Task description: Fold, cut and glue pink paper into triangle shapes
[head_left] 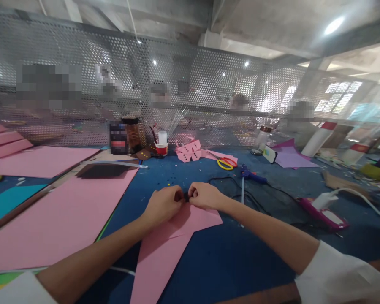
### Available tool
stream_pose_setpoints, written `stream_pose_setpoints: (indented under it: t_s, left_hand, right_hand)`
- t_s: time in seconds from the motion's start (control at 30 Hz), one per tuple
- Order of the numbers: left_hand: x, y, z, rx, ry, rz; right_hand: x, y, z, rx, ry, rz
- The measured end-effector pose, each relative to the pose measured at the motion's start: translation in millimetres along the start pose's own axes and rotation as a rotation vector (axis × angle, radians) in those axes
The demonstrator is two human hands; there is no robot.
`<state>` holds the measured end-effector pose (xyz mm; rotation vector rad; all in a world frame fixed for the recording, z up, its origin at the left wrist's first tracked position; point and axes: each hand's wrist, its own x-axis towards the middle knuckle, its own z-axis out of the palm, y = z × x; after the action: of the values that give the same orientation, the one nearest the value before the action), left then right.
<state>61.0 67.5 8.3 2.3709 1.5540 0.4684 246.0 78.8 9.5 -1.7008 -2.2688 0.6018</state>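
My left hand (pixel 165 205) and my right hand (pixel 206 195) meet in front of me, the fingers of both closed in a pinch. Between their fingertips shows a small dark piece (pixel 186 196), mostly hidden, too small to name. Just beneath them lies a folded pink paper (pixel 167 253) with an angular outline, its long point reaching toward me. Farther back sits a pink paper butterfly (pixel 189 150) with black dots. Beside it rest scissors (pixel 226 164) with yellow and red handles. A blue glue gun (pixel 252 174) lies right of my hands.
Large pink sheets (pixel 66 215) cover the left side, with a teal sheet (pixel 12 200). A magenta power strip (pixel 324 215) and cables lie right. Along the perforated metal screen (pixel 196 80) stand a red-and-white cup (pixel 161 147), a jar (pixel 263 137) and a phone (pixel 269 153) near purple paper (pixel 293 156).
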Motion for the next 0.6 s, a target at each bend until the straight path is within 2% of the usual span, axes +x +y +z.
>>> stream_pose_setpoints:
  t_s: [0.6]
  left_hand:
    - [4, -2, 3, -0.033, -0.012, -0.031]
  right_hand:
    - [-5, 27, -10, 0.086, 0.011, -0.015]
